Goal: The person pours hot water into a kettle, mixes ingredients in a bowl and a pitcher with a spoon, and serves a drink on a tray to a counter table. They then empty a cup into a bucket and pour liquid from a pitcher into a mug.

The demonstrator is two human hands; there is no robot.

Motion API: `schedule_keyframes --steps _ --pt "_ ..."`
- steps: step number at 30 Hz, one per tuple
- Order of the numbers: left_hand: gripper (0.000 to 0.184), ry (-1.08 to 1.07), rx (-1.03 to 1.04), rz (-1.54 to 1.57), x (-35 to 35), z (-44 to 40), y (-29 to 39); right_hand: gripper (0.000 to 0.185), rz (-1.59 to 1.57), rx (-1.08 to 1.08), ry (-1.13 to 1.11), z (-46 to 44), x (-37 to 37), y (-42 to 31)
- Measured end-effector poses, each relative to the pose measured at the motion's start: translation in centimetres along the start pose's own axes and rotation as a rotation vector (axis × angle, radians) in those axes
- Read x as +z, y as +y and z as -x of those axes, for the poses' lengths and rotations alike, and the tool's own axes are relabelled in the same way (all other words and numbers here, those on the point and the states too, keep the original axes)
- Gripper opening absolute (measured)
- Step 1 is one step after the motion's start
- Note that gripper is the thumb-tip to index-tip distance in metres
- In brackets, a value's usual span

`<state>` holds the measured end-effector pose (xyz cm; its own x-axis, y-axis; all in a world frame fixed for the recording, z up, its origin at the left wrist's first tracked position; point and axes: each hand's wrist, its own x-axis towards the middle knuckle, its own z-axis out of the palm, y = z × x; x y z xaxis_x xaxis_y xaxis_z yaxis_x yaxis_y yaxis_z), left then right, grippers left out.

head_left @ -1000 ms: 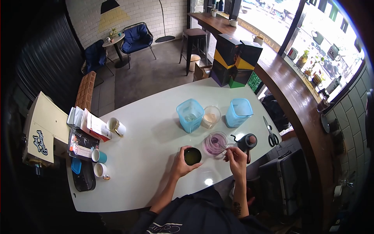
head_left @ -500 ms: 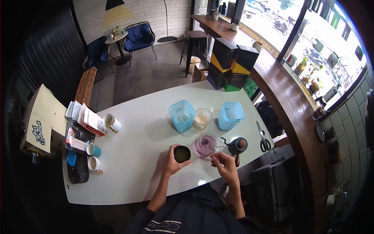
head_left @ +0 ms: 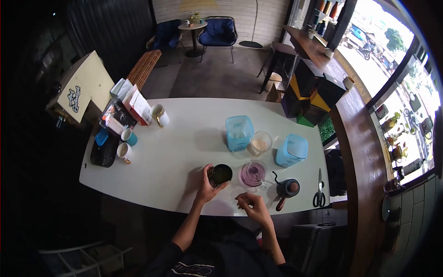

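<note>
My left hand (head_left: 211,188) is wrapped around the side of a dark bowl (head_left: 222,174) with green liquid in it. To the right of the bowl stands a clear glass jug (head_left: 253,174) with purplish contents and a handle. In front of the jug, apart from it, my right hand (head_left: 250,203) is closed with its fingers curled; I see nothing in them. A dark gooseneck kettle (head_left: 288,187) with a wooden handle is to the right of the jug. Behind the jug are a clear cup of beige contents (head_left: 260,144) and two blue plastic containers (head_left: 239,134) (head_left: 292,151).
Black-handled scissors (head_left: 319,191) lie at the table's right edge. Dark boxes (head_left: 311,90) stand at the far right corner. On the left are a white mug (head_left: 159,115), a teal cup (head_left: 129,137), another mug (head_left: 124,151), a black tray (head_left: 104,154) and papers (head_left: 136,106).
My right hand has moved from beside the jug's handle to nearer my body, in front of the jug. My left hand still holds the bowl. The head view has turned left.
</note>
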<state>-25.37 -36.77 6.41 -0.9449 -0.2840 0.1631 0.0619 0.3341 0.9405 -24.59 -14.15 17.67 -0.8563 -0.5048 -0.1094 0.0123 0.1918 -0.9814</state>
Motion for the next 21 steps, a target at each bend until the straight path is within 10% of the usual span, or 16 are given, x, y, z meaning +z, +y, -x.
schedule_keyframes --steps 9,21 --pt "0.044 0.356 -0.262 0.438 -6.1 8.5 -0.1 0.023 -0.009 0.044 -0.181 0.1 3.9 0.6" --pt "0.037 1.305 -0.397 0.925 -19.0 39.1 -4.5 0.022 -0.083 -0.049 -0.706 2.1 23.2 0.4"
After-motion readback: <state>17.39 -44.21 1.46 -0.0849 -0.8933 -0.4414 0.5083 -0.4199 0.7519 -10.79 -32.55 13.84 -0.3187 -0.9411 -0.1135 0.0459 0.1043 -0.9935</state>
